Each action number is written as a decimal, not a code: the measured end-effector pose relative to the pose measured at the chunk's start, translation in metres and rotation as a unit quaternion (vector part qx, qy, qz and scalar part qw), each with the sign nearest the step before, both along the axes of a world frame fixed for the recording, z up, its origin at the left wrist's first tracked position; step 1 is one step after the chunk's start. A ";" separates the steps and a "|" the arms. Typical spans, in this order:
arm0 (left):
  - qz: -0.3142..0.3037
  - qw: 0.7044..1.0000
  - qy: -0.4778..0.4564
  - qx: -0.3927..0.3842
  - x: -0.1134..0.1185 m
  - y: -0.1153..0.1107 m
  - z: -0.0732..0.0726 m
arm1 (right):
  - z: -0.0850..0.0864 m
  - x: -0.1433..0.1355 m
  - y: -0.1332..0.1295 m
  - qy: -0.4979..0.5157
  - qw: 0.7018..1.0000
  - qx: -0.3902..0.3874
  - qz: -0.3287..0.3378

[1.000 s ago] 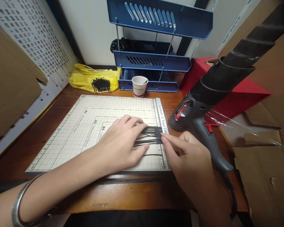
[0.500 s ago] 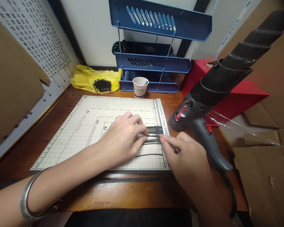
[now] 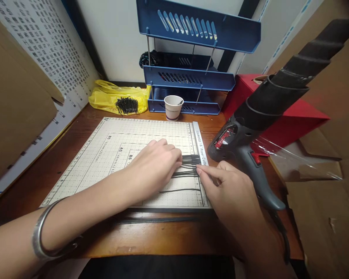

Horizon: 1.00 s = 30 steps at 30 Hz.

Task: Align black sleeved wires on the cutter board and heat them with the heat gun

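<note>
A cream paper cutter (image 3: 151, 130) with printed grid lines lies on the wooden table. Several thin black cords (image 3: 189, 158) lie side by side across its right part, their right ends at the metal edge strip (image 3: 197, 135). A single black cord (image 3: 183, 190) lies apart, nearer the front. My left hand (image 3: 159, 164) rests over the cords with its fingers curled down on one; its fingertips are partly hidden. At the edge strip, the thumb and index finger of my right hand (image 3: 229, 190) pinch the end of a cord.
A grey heat gun (image 3: 244, 139) with a black nozzle stands close on the right. Behind the cutter are a paper cup (image 3: 173, 110), a blue tray rack (image 3: 189, 79) and a yellow bag (image 3: 104, 95) with a black bundle (image 3: 127, 105) on it. Farther right sits a red box (image 3: 299, 116).
My left hand has rolled over slightly, its fingers curling further under and its thumb going out of sight. My right hand stays pinched at the cutter's edge. The view has shifted a little.
</note>
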<state>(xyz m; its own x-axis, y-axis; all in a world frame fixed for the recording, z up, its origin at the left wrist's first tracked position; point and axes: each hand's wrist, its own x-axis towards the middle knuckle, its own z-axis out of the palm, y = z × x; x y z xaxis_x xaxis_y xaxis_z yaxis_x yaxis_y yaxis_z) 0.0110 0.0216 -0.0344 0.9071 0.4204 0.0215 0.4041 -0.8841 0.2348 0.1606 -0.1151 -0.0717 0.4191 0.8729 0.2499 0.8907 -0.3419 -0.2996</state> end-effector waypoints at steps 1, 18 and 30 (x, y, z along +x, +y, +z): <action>-0.014 1.000 0.001 -0.012 0.000 0.001 0.000 | -0.001 0.001 -0.001 -0.002 1.000 0.001 0.004; -0.013 0.995 -0.083 -0.051 -0.007 0.005 -0.007 | -0.007 0.001 -0.004 0.001 1.000 0.013 -0.005; -0.028 0.999 -0.022 0.030 0.000 0.000 -0.004 | -0.004 -0.002 -0.003 0.010 1.000 0.016 -0.011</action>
